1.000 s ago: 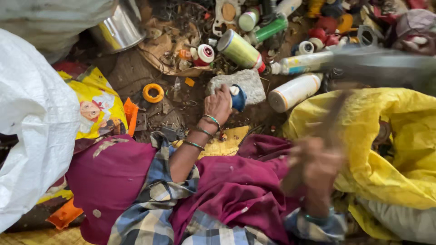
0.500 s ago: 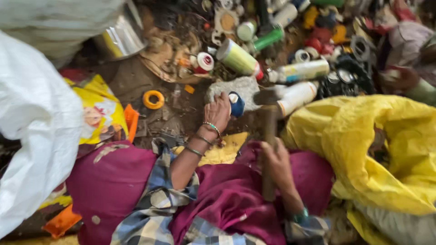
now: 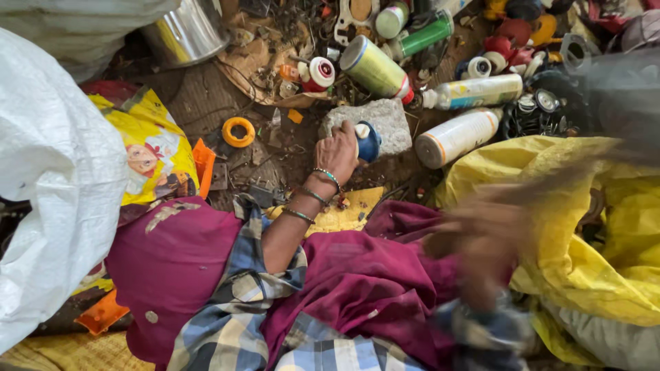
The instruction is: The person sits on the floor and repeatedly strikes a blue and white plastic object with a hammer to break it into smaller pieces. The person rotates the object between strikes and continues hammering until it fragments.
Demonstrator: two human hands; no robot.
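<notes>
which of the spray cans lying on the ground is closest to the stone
The white spray can, lying just right of the grey stone; the others lie farther up.

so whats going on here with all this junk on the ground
A person sits on the ground among scrap cans and bottles. Their left hand holds a small blue and white can down on a grey stone block. Their right hand is a blur in mid-swing, gripping a blurred long tool, over a yellow sack.

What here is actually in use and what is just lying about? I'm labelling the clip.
In use: left hand, blue can, grey stone, blurred right hand.
Lying about: orange ring, white bottle, steel pot, yellow sack.
</notes>
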